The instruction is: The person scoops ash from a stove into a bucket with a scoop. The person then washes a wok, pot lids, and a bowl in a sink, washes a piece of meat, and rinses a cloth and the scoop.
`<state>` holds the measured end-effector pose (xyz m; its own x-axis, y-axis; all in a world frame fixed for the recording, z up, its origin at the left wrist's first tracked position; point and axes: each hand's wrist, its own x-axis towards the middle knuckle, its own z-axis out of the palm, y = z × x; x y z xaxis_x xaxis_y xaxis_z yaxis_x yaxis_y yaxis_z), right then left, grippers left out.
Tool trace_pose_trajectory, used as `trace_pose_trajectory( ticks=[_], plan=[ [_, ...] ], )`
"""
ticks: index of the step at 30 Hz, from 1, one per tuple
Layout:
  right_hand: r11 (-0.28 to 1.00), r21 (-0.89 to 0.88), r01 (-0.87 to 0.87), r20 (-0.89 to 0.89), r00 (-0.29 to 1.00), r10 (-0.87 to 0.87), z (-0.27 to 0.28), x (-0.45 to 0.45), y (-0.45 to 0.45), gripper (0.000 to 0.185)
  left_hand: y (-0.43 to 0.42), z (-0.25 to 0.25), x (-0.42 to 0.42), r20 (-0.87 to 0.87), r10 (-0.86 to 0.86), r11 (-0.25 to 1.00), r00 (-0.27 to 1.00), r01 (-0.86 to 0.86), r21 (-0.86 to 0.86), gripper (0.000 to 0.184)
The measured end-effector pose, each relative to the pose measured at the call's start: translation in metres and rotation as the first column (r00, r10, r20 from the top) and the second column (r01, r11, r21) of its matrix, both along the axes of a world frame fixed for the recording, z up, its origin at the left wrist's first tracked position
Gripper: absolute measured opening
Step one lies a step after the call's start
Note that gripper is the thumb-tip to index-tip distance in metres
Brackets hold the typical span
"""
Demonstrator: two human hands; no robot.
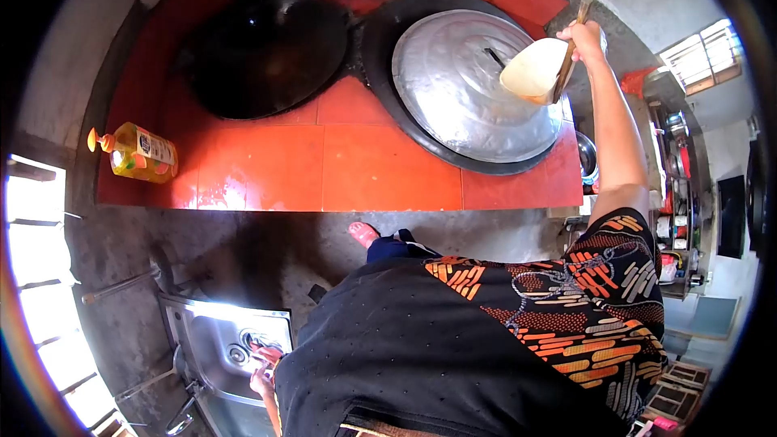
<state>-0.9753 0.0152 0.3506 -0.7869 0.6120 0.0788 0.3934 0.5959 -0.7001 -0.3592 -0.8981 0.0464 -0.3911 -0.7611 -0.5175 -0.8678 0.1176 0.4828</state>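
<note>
My right hand (584, 39), at the upper right, is closed round the wooden handle of a pale scoop (532, 70). The scoop hangs tilted over the right part of a domed metal lid (457, 85), which covers a large wok set in the red tiled stove. Low on the left, my left hand (262, 379) is over the edge of a steel sink (212, 356). Its fingers look bent round something small, reddish and dark that I cannot make out, near the drain.
A dark open wok (267, 57) is set in the stove's left half. At the stove's left end stands a yellow soap bottle (144, 154) with an orange pump. A faucet (193, 392) is beside the sink. Shelves (676, 218) with kitchen items are at the right.
</note>
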Motion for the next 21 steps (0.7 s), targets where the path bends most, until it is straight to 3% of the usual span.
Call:
trace_pose_trajectory(
  ticks=[2, 3, 6, 13, 19, 21],
  plan=[
    [0.998, 0.067, -0.001, 0.045, 0.999, -0.002, 0.003, -0.002, 0.003, 0.016, -0.013, -0.011, 0.014, 0.164, -0.342, 0.921, 0.925, 0.364, -0.136, 0.016],
    [0.993, 0.118, 0.005, 0.092, 0.996, -0.016, 0.009, -0.002, 0.0, 0.016, -0.01, -0.009, 0.014, 0.177, -0.349, 0.917, 0.92, 0.374, -0.14, 0.016],
    [0.976, 0.218, -0.009, 0.174, 0.984, -0.03, 0.016, -0.004, -0.005, 0.02, -0.002, -0.01, 0.009, 0.152, -0.21, 0.971, 0.966, 0.224, -0.081, 0.016],
    [0.915, 0.369, -0.162, 0.227, 0.971, 0.08, 0.006, -0.005, -0.019, 0.026, 0.015, -0.021, 0.011, 0.138, -0.146, 0.986, 0.98, 0.156, -0.058, 0.018],
    [0.707, 0.617, -0.347, 0.393, 0.913, 0.106, 0.0, -0.023, -0.047, 0.043, 0.027, -0.029, 0.003, 0.146, -0.147, 0.986, 0.978, 0.156, -0.056, 0.022],
    [0.687, 0.61, -0.395, 0.439, 0.89, 0.122, 0.001, -0.024, -0.061, 0.051, 0.028, -0.03, 0.003, 0.14, -0.144, 0.987, 0.98, 0.153, -0.053, 0.024]
  ],
)
